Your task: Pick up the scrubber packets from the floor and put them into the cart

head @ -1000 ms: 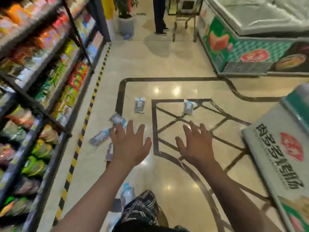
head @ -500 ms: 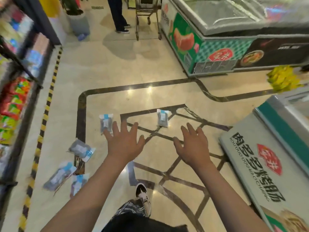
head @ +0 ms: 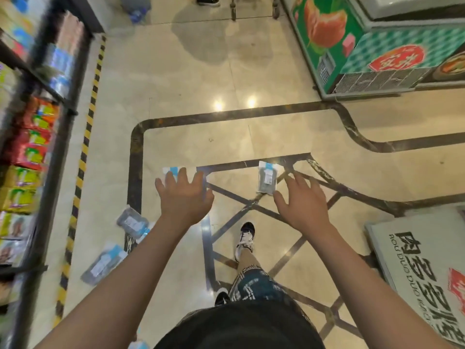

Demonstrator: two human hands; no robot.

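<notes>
Several scrubber packets, grey pads in clear bags with blue-and-white tops, lie on the shiny beige floor. One packet (head: 267, 176) lies just left of my right hand (head: 303, 202), which is stretched out with fingers spread and empty. My left hand (head: 185, 197), also spread and empty, hovers over another packet (head: 173, 170) and hides most of it. Two more packets (head: 132, 222) (head: 104, 263) lie to the left, near the striped floor tape. The cart's legs (head: 232, 8) show only at the top edge.
Stocked shelves (head: 37, 137) line the left side behind yellow-black tape (head: 83, 157). A green chest freezer (head: 372, 46) stands at the upper right, a white one (head: 427, 268) at the lower right. Another person's shoes (head: 207, 0) stand beside the cart. My own foot (head: 245, 235) is forward.
I have stepped forward and looked further down. Both packets ahead are now at my fingertips, and my left hand covers the left one. The side packets slid back toward my left elbow.
</notes>
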